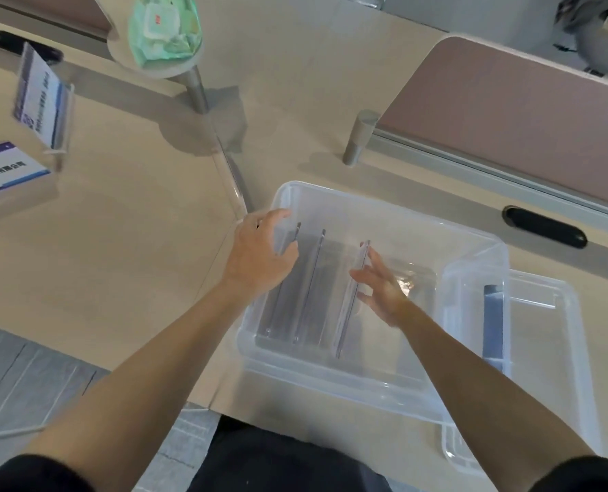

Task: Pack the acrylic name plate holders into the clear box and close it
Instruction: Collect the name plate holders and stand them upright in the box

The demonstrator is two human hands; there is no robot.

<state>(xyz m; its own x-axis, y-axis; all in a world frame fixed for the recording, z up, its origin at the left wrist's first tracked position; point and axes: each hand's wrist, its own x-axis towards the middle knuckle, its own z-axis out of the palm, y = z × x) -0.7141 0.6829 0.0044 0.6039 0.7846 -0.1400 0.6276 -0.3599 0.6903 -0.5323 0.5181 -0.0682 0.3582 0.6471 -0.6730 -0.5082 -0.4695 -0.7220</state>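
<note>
Head view: a clear box (316, 376) sits open on the pale desk (117, 264), its lid (551, 335) lying flat at its right side, partly under it. Three acrylic name plate holders stand on edge inside: the left holder (281, 296), the middle holder (311, 278) and the right holder (350, 296).

The left hand (259, 250) reaches over the box's left wall, fingers curled at the left holder's far end; I cannot tell whether they grip it. The right hand (384, 289) has straight, spread fingers touching the right holder's side.

Two more name plate holders with printed cards, one upright (41, 97) and one nearer (4, 168), stand at the desk's far left. A pack of wipes (164, 30) rests on a round shelf.
</note>
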